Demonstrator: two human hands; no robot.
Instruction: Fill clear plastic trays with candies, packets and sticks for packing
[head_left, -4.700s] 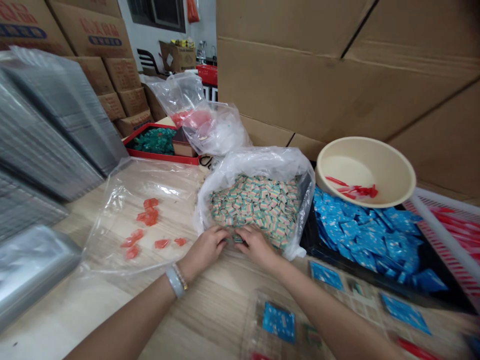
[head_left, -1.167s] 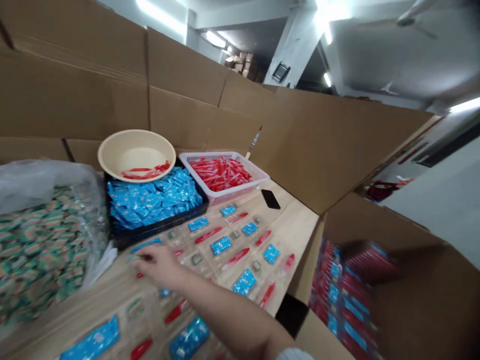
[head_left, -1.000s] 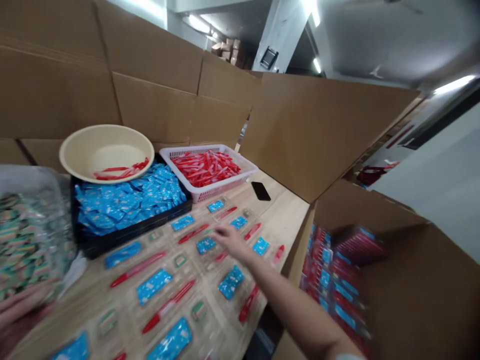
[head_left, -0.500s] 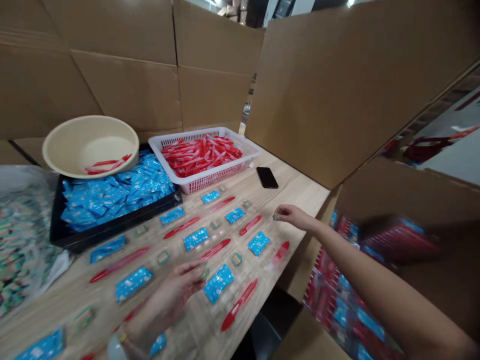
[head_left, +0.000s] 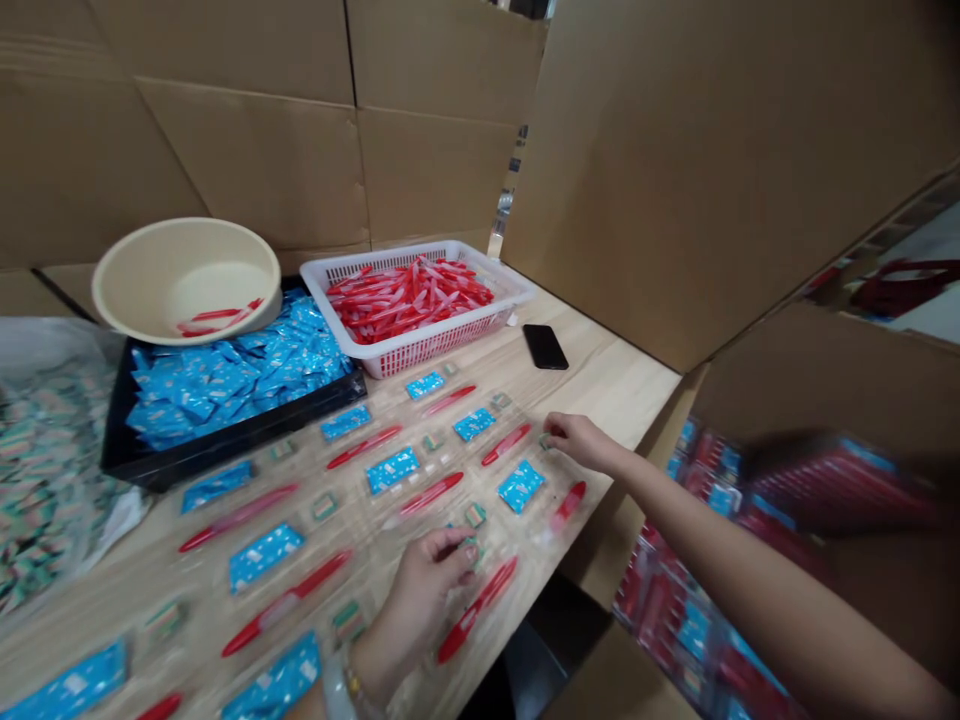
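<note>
Pale wooden desk spreads out before us, with a black smartphone lying flat near its far edge, and we place everything from that phone. Just toward us from it, our right hand reaches in with its fingers drawn together, the fingertips down on a small green-and-white packet; the hand is pinching or only pressing it, and we cannot tell which. Farther toward us from the phone, our left hand is curled, thumb and fingers closing together at a second small green-and-white packet, though whether it grips that packet we cannot tell. Rows of flat blue sachets and red sticks in clear wrap lie around both hands, the nearest just beside them. Left of the phone, a white plastic basket sits heaped with more red sticks, and beyond it a black tray holds a pile of blue sachets beneath a tilted cream bowl.
</note>
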